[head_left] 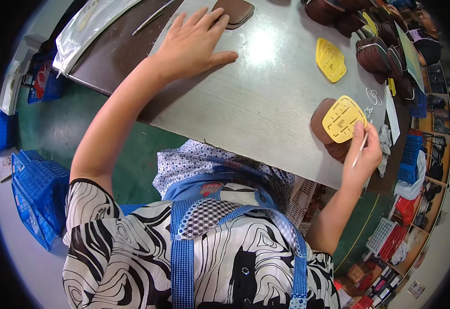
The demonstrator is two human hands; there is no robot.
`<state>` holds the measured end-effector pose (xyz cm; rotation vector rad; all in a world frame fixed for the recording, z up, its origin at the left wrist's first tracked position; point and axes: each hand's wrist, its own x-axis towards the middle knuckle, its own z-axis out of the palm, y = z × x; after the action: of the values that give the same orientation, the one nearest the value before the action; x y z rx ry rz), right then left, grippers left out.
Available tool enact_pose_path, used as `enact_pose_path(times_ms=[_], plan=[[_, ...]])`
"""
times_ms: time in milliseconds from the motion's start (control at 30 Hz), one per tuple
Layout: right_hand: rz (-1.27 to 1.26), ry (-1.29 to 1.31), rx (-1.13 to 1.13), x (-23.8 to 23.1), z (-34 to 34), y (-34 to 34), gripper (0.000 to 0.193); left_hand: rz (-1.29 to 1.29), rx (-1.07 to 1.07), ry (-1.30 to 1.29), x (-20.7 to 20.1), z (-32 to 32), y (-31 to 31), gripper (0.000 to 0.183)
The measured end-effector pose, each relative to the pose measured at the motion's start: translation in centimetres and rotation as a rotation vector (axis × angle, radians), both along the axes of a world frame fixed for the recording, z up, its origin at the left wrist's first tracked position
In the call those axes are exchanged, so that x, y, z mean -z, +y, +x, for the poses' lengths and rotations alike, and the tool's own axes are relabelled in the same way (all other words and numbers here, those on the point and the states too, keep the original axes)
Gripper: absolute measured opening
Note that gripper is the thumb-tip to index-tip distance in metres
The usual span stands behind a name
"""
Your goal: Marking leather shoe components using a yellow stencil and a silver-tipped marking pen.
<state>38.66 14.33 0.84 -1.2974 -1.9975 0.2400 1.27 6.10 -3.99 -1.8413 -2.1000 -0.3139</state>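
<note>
My left hand [194, 41] lies flat and spread on the grey table [256, 98], fingertips touching a brown leather piece [235, 10] at the far edge. My right hand [361, 157] grips a thin silver pen [359, 149] against a yellow slotted template [340, 118]. That template lies on a small stack of brown leather pieces [320, 123] near the table's front right edge.
A second yellow template [330, 59] lies further back on the table. Stacks of brown leather parts [379, 46] line the right side. A clear plastic bag [88, 26] and a dark board [114, 49] sit at the left. Blue crates [37, 190] stand on the floor.
</note>
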Motion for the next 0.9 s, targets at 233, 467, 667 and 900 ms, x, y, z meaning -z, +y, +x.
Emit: enact_pose_path(times_ms=[233, 467, 667, 900], plan=[[-0.344, 0.445, -0.076, -0.1, 1.4, -1.9, 0.019, -0.256, 0.464, -0.354, -2.7, 8.1, -8.0, 0.072], [-0.683, 0.53, -0.382, 1.1, -5.5, -4.6, 0.016, 0.03, 0.381, -0.632, -2.4, 12.0, -10.3, 0.048], [-0.626, 0.364, -0.379, 1.8, -7.6, -4.9, 0.016, 0.149, 0.326, -0.562, -1.7, 11.2, -9.2, 0.039], [-0.502, 0.153, -0.355, 1.8, -7.9, -4.4, 0.018, 0.03, 0.244, -0.548, -2.1, 11.7, -9.4, 0.045]])
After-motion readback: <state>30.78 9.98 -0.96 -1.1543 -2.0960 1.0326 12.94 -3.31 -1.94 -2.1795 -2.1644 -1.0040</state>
